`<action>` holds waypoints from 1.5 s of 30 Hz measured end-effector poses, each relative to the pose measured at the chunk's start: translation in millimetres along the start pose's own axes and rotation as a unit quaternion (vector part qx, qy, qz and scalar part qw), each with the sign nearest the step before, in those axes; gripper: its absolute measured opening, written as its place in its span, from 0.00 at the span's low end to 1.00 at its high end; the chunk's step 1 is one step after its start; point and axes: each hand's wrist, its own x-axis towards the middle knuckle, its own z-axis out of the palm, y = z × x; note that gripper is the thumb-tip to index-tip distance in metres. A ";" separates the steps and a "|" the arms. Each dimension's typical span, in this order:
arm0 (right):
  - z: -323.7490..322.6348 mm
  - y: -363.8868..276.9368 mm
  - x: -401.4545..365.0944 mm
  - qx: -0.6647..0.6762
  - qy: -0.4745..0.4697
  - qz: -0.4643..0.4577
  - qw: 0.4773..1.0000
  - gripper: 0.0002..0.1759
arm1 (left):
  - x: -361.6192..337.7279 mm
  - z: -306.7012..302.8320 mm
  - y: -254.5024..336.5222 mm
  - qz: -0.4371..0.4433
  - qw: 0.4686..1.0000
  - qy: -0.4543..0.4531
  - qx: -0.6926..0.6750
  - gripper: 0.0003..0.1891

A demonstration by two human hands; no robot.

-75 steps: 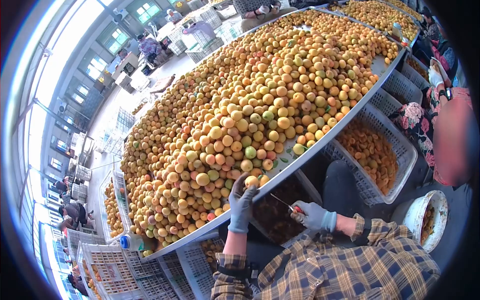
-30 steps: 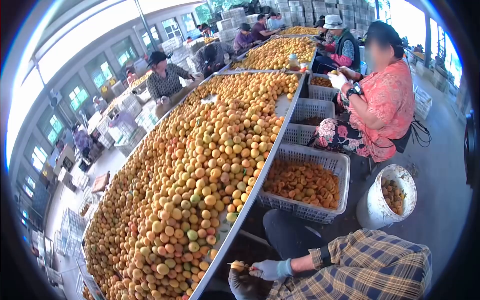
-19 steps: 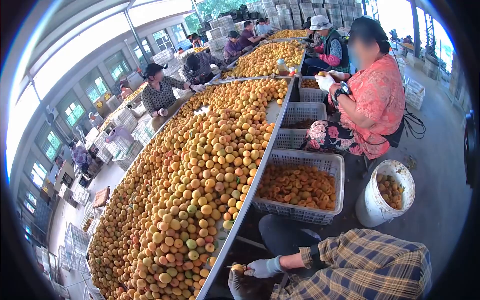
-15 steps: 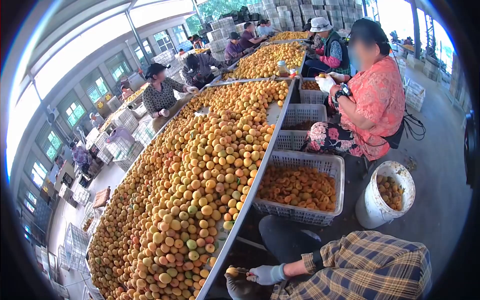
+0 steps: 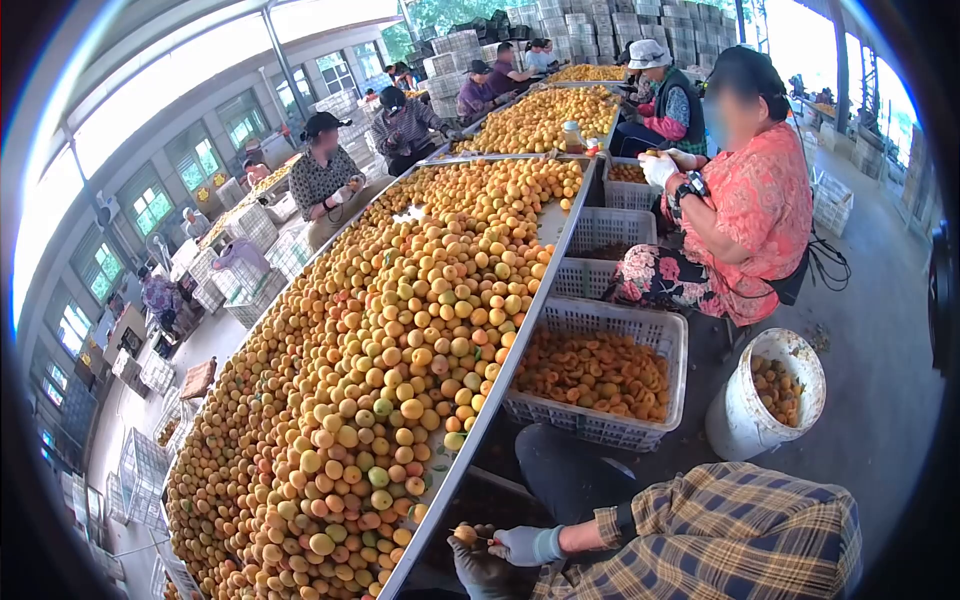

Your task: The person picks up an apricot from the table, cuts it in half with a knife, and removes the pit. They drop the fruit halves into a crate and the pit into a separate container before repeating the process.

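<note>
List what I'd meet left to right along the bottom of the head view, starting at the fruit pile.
Fruit pile, metal table edge, gloved left hand, gloved right hand, plaid shirt.

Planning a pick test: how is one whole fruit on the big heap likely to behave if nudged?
Probably rolls: each whole fruit looks round and lies loose, so neighbours may shift too. Likely light, as the left hand holds one up near its fingertips. Probably easily cut or bruised: the crate beside the table holds opened pieces.
</note>
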 end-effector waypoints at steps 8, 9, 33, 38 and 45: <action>-4.1 1.3 14.1 0.013 -0.022 0.009 1.000 0.21 | 8.1 -8.7 -5.2 0.005 0.996 0.068 0.059 0.18; -0.5 1.7 7.9 0.004 -0.004 -0.001 1.000 0.21 | 7.4 -11.2 -5.1 0.006 0.996 0.069 0.059 0.18; -10.3 -3.8 -0.9 -0.056 0.009 -0.032 0.998 0.18 | -0.3 -2.7 1.2 0.031 0.995 0.005 -0.094 0.18; -13.0 -6.6 -4.4 -0.091 -0.007 0.045 0.995 0.17 | 2.7 -7.4 -10.3 0.033 0.993 0.024 -0.113 0.18; 2.4 17.5 9.3 0.154 -0.076 0.015 0.985 0.17 | 3.0 -15.0 -27.4 0.078 0.991 0.105 0.003 0.16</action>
